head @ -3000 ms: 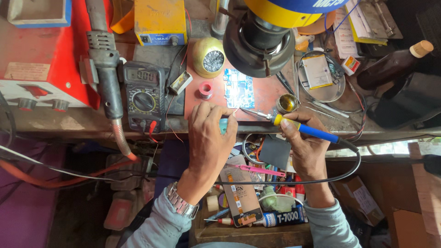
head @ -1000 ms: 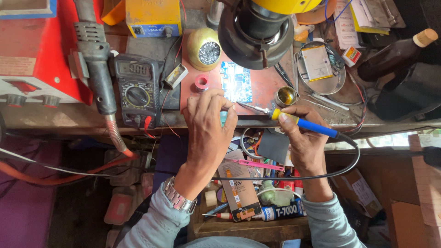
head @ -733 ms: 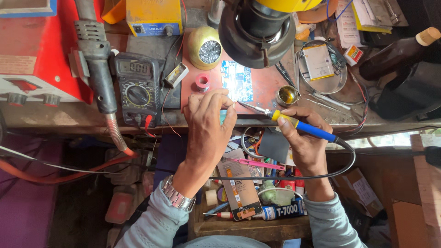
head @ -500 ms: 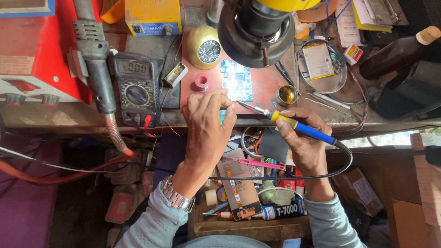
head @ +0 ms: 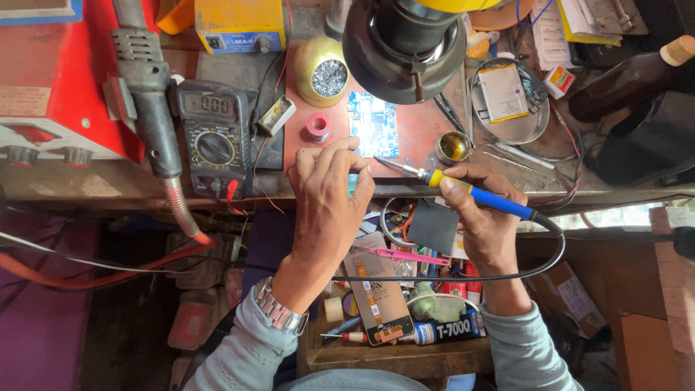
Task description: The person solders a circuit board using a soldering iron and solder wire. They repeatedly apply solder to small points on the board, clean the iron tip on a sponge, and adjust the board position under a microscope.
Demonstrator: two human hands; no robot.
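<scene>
On a cluttered red workbench mat point(head: 420, 134), the left hand point(head: 329, 195) pinches a small blue circuit board point(head: 373, 130); the right hand point(head: 481, 213) grips a blue-handled soldering iron point(head: 470, 194) beside a black multimeter point(head: 212, 137).

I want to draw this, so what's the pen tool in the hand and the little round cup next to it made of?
The soldering iron in the right hand looks like it has a shiny bare metal tip and a blue and yellow handle, probably matte plastic or rubber. The small cup looks like metal, with a gleaming silvery rim and something glossy and yellowish inside.
</scene>
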